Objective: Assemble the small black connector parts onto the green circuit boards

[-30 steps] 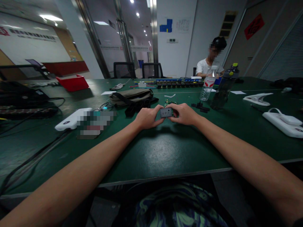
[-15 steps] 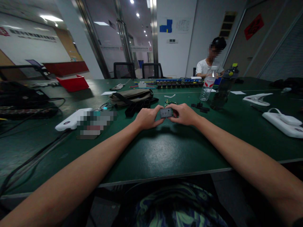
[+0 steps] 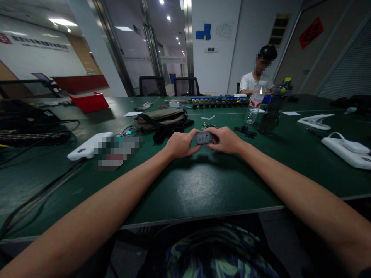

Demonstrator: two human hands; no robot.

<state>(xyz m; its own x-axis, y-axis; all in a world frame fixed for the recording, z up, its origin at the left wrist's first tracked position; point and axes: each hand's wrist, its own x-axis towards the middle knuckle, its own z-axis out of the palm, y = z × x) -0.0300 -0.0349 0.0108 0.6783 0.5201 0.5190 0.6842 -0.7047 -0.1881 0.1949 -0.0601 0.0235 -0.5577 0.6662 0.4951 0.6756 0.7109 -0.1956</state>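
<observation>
A small grey box marked with the letters "SPD" (image 3: pixel 203 138) is held up above the table between both hands. The fingers of my left hand (image 3: pixel 181 144) pinch its left end. My right hand (image 3: pixel 227 139) grips the right end, where a bit of green shows by the fingertips. Just behind the hands lies a pile of small green circuit boards (image 3: pixel 209 126), partly hidden by them. Black plastic pieces (image 3: pixel 245 131) lie to the right of my right hand, and a black open tray (image 3: pixel 166 133) sits behind my left hand.
On the green table (image 3: pixel 199 189) are a grey-brown bag (image 3: pixel 162 119), a white power bank (image 3: pixel 89 146) with cables, a water bottle (image 3: pixel 255 104), a dark bottle (image 3: pixel 275 108) and another white device (image 3: pixel 346 150). A person (image 3: pixel 257 77) sits across the table.
</observation>
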